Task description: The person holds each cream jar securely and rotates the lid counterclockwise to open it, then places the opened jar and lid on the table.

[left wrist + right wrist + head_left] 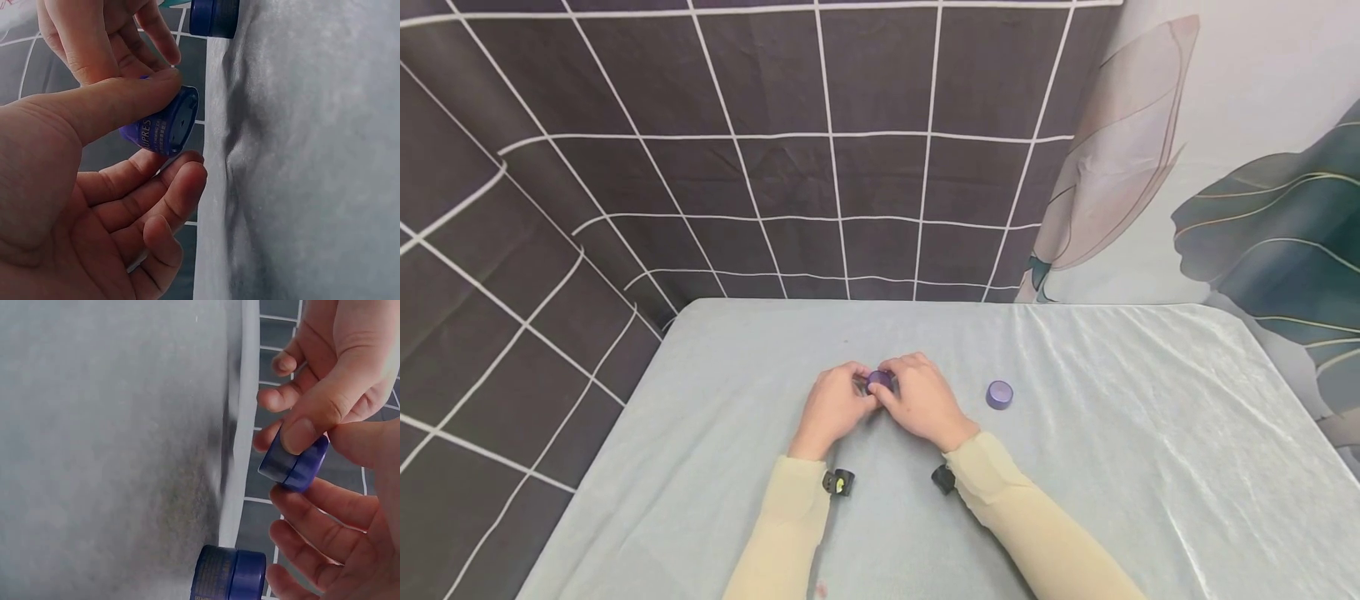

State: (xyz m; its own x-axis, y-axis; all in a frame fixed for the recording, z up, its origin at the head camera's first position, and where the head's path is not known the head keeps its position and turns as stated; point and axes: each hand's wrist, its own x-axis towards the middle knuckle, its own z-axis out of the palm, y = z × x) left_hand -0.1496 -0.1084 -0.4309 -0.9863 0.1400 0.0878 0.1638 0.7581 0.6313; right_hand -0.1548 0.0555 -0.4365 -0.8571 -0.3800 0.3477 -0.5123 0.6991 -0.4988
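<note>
A small purple-blue cosmetic jar (879, 381) is held between both hands over the table; gold lettering shows on its side in the left wrist view. My left hand (835, 404) pinches the jar's body, thumb laid across its side and fingers beneath. From the other side my right hand (925, 398) grips the purple lid end (307, 467) with thumb and fingertips. The lid is on the jar. In the left wrist view the jar's dark base (183, 122) faces the table. A second, matching jar (1000, 395) stands on the table to the right of my right hand.
A pale grey cloth (1112, 467) covers the table, with soft wrinkles. Behind and to the left hang dark curtains (775, 175) with a white grid. A leaf-patterned curtain (1240, 217) hangs at the right. Each wrist carries a small black camera (839, 482).
</note>
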